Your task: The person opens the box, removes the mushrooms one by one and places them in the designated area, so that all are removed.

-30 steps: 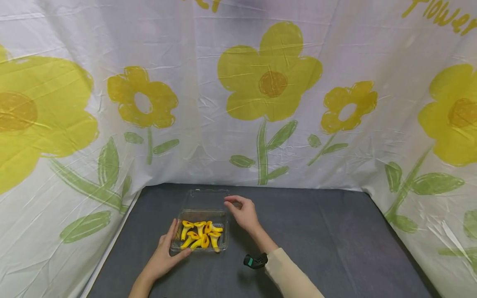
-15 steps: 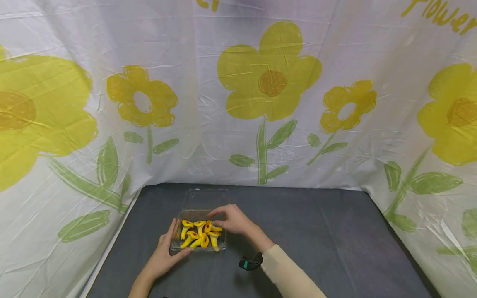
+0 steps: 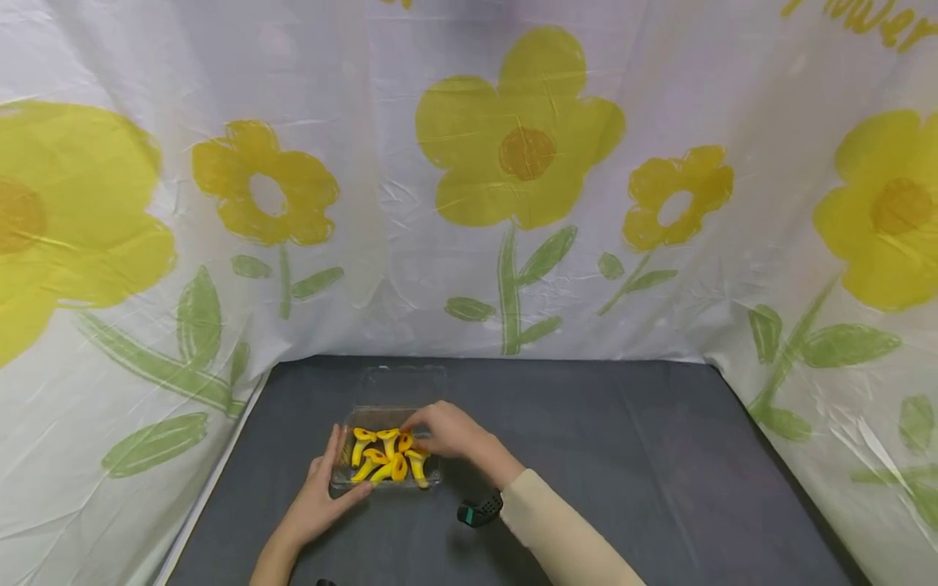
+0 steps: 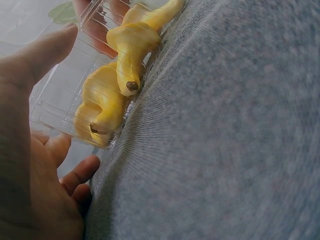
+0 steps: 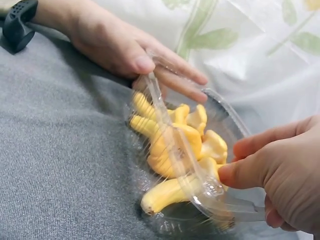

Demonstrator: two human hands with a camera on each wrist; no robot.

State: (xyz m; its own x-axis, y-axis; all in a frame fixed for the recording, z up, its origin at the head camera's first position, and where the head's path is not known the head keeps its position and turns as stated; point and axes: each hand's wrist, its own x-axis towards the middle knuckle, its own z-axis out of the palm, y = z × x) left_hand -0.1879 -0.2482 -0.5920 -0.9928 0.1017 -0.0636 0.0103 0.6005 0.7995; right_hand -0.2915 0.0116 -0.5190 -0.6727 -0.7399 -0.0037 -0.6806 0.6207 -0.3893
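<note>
Touching the clear box (image 5: 235, 209), my left hand (image 3: 318, 498) lies spread. I can't tell whether my right hand (image 3: 450, 431) pinches a mushroom (image 3: 405, 441).

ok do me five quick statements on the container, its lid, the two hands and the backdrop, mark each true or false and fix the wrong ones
1. The left hand touches the clear container. True.
2. The container's lid is closed. False: the lid is open, on the far side of the container.
3. The yellow mushroom-shaped pieces lie loose on the dark cloth. False: they lie inside the container.
4. The right hand reaches over the container with its fingertips by the pieces. True.
5. The backdrop is plain white. False: it is printed with yellow flowers and green leaves.
</note>
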